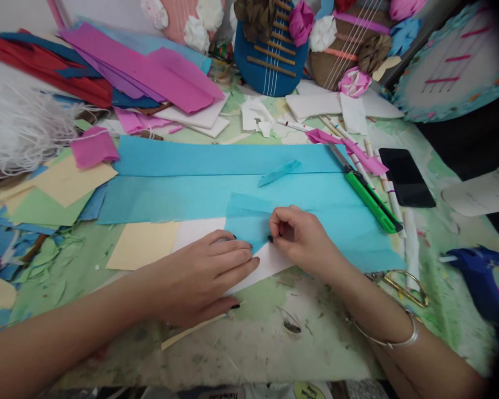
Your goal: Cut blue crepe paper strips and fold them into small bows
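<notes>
My left hand (199, 277) lies flat, fingers stretched out, pressing on a white sheet (270, 261) and the lower edge of a small piece of light blue tissue paper (247, 219). My right hand (299, 235) is curled, its fingertips pinching the right edge of that same blue piece. Under both lies a long light blue tissue sheet (183, 194) spread across the table, with a small blue scrap (279, 172) lying on it.
A green utility knife (368, 197) and a black phone (405, 177) lie to the right, gold-handled scissors (403, 285) nearer me. Pink, red and blue tissue stacks (141, 69) sit at the back left, white fringe (20, 127) far left, decorated paper guitars (274, 50) behind.
</notes>
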The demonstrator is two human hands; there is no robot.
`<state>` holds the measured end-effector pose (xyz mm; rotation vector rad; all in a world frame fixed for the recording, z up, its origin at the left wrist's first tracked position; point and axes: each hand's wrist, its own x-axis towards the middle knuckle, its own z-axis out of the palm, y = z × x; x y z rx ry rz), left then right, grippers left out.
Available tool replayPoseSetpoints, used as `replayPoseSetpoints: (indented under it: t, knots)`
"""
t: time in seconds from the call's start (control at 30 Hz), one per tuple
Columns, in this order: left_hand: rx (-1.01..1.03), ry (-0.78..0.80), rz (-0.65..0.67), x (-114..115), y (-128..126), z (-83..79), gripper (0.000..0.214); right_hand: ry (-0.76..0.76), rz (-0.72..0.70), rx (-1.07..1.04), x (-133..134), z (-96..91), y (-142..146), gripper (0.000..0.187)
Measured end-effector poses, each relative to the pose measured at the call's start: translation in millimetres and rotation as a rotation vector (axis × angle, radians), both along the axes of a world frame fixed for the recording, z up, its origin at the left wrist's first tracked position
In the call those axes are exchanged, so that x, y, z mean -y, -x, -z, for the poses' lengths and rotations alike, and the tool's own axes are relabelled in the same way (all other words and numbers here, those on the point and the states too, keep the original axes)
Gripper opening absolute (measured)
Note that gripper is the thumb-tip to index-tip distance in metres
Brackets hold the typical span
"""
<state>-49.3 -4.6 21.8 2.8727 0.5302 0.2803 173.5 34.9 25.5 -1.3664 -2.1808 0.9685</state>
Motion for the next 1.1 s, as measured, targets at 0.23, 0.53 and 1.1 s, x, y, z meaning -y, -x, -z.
replayPoseSetpoints:
  t: [0.23, 0.53, 1.1]
  knots:
    - [0.018, 0.021, 0.009, -2.4, 0.5, 2.3, 0.049, 0.039, 0.045, -0.046, -0.6, 0.5, -0.7, 0.015]
    - [0.079, 0.021, -0.070, -2.4, 1.6, 6.3, 0.051, -0.011, 0.042, 0.089, 1.2, 2.4, 4.4, 0.021]
    - [0.117, -0.056, -0.029, -0.8, 1.6, 5.6, 0.045, -0.013, 0.030, 0.073, 0.8, 1.4, 3.9, 0.022]
